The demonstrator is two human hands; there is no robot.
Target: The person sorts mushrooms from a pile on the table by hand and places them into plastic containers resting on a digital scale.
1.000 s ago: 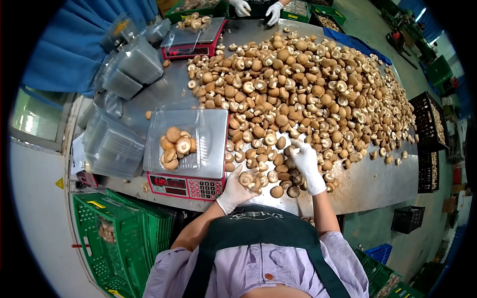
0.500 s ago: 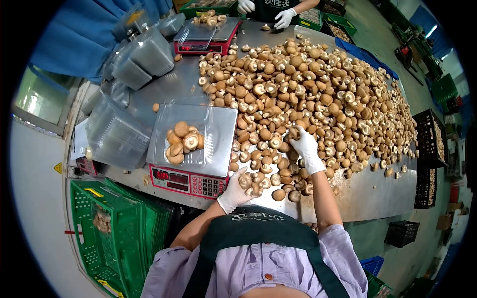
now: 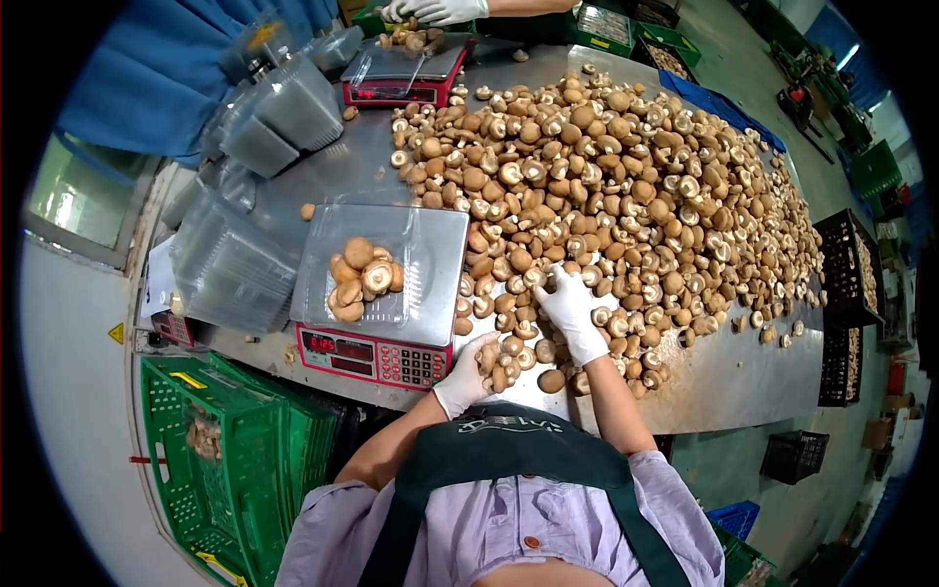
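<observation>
My left hand [image 3: 468, 376], in a white glove, is wrapped round several mushrooms [image 3: 505, 364] just right of the scale's keypad. My right hand [image 3: 570, 311], also gloved, reaches over the near edge of a large mushroom pile [image 3: 606, 186]; its fingers are bent among the mushrooms, and whether they grip one cannot be made out. Left of both hands stands a red scale [image 3: 437, 293] with a steel plate. On it lies a clear plastic tray [image 3: 396, 230] holding several brown mushrooms [image 3: 360, 274].
Stacked clear trays [image 3: 230, 264] stand left of the scale. Across the table, a co-worker's gloved hands [image 3: 445, 12] are over a second red scale [image 3: 391, 93] with mushrooms. Green crates [image 3: 220, 460] sit at lower left, and black crates [image 3: 794, 456] at right.
My right hand has moved left and toward me over the near mushrooms. My left hand still holds its mushrooms. The co-worker's hands have shifted left to the far scale.
</observation>
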